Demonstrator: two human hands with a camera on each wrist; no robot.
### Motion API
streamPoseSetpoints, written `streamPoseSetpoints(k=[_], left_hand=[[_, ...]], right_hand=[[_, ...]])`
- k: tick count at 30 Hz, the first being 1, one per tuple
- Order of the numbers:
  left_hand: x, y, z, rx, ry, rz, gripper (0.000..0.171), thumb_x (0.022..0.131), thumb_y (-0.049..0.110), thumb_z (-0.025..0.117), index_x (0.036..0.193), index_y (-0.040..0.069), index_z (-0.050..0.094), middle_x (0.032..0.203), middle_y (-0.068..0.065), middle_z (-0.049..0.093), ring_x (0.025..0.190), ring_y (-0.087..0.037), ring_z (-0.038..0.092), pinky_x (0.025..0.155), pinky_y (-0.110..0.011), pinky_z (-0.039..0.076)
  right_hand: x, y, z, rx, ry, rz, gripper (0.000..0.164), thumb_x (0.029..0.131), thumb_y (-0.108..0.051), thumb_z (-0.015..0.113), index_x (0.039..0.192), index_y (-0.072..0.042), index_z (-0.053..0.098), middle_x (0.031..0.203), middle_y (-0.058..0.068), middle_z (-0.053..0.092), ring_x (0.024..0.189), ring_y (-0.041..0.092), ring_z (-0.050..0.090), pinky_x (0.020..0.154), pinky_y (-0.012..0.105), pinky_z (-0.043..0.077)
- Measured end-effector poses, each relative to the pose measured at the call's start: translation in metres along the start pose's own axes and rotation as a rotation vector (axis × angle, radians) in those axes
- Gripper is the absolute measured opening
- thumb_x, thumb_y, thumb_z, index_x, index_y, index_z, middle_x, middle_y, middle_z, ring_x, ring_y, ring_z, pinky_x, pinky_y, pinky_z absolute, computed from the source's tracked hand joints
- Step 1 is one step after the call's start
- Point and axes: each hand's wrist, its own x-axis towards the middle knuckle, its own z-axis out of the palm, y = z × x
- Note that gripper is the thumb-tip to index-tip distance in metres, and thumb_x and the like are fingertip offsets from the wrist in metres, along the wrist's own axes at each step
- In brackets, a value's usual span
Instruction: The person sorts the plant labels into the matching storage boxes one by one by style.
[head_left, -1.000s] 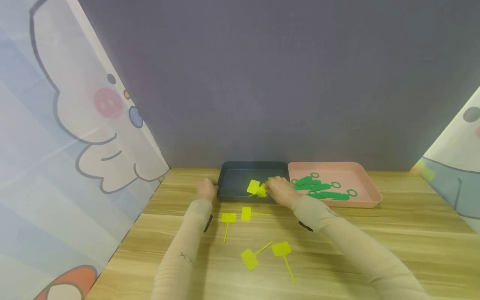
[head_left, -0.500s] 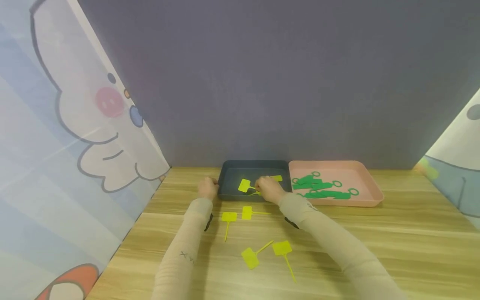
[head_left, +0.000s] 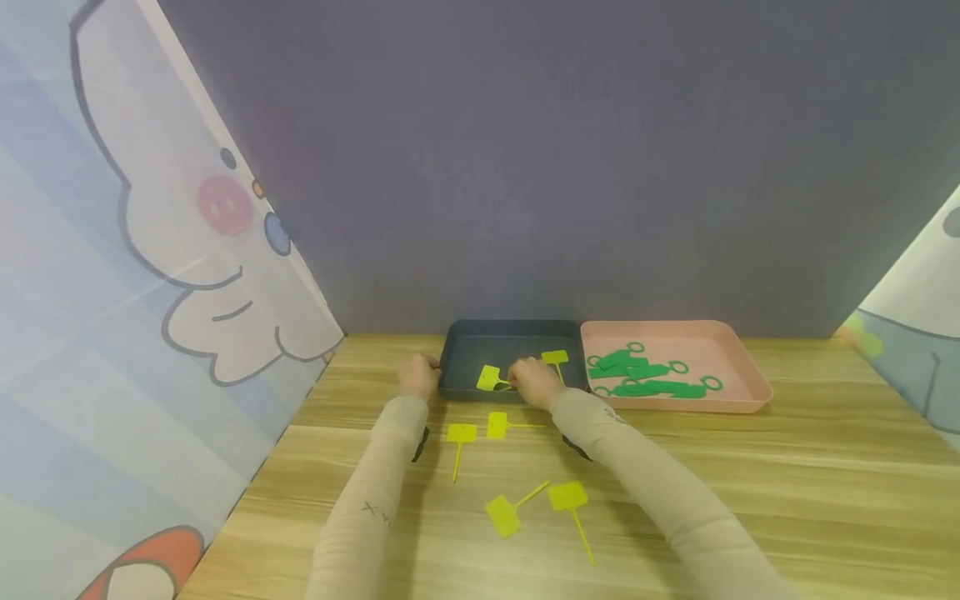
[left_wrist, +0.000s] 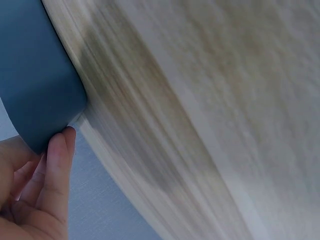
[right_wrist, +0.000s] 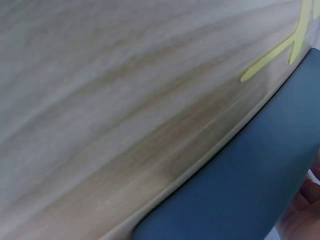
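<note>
A dark blue tray stands against the back panel. My left hand pinches its left rim, thumb and fingers closed on the wall in the left wrist view. Over the front of the tray, my right hand has curled fingers at the stem of a yellow plant label, whose flat head sticks out to the left. Another yellow label lies behind that hand. In the right wrist view, the tray wall hides most of the right hand, including its fingertips.
A pink tray adjoins on the right, holding several green ring-ended tags. Several yellow T-shaped labels, such as one label nearest the front, lie on the wooden table. A grey panel rises behind the trays.
My right hand has moved left across the blue tray, and the yellow label at its fingers shifted left and then lower. A label behind the hand now shows more fully. The left hand stays on the rim.
</note>
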Motion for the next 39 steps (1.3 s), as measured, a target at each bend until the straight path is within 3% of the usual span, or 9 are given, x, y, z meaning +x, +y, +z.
streamPoseSetpoints(k=[6, 10, 24, 39], left_hand=[[-0.0017, 0.001, 0.0001, -0.006, 0.002, -0.004, 0.02, 0.085, 0.007, 0.061, 0.101, 0.001, 0.07, 0.104, -0.015, 0.068, 0.1, -0.032, 0.062, 0.088, -0.04, 0.05], [-0.0031, 0.0025, -0.0011, 0.001, 0.011, 0.01, 0.019, 0.085, 0.007, 0.062, 0.101, 0.001, 0.07, 0.103, -0.015, 0.068, 0.099, -0.032, 0.063, 0.088, -0.041, 0.05], [-0.003, 0.0039, -0.0015, -0.021, -0.029, -0.048, 0.021, 0.086, 0.007, 0.061, 0.104, 0.002, 0.068, 0.107, -0.016, 0.067, 0.102, -0.033, 0.061, 0.088, -0.042, 0.05], [-0.0038, 0.0054, -0.0005, -0.044, -0.018, -0.07, 0.02, 0.085, 0.006, 0.061, 0.104, 0.002, 0.068, 0.108, -0.016, 0.066, 0.104, -0.034, 0.06, 0.09, -0.042, 0.049]], right_hand=[[-0.0002, 0.0016, 0.0025, 0.009, -0.015, 0.032, 0.018, 0.083, 0.004, 0.059, 0.096, 0.001, 0.07, 0.099, 0.014, 0.069, 0.091, 0.029, 0.066, 0.077, 0.039, 0.055], [0.0005, 0.002, 0.0025, 0.002, -0.022, 0.033, 0.017, 0.083, 0.004, 0.059, 0.095, 0.001, 0.07, 0.098, 0.014, 0.069, 0.09, 0.029, 0.066, 0.077, 0.038, 0.056], [0.0031, 0.0026, 0.0007, 0.034, -0.065, 0.078, 0.012, 0.083, 0.001, 0.061, 0.091, 0.001, 0.071, 0.092, 0.013, 0.07, 0.087, 0.029, 0.065, 0.078, 0.037, 0.054], [0.0034, 0.0012, -0.0003, 0.014, -0.065, 0.095, 0.012, 0.082, 0.0, 0.062, 0.089, -0.001, 0.072, 0.091, 0.011, 0.07, 0.087, 0.029, 0.065, 0.079, 0.038, 0.054]])
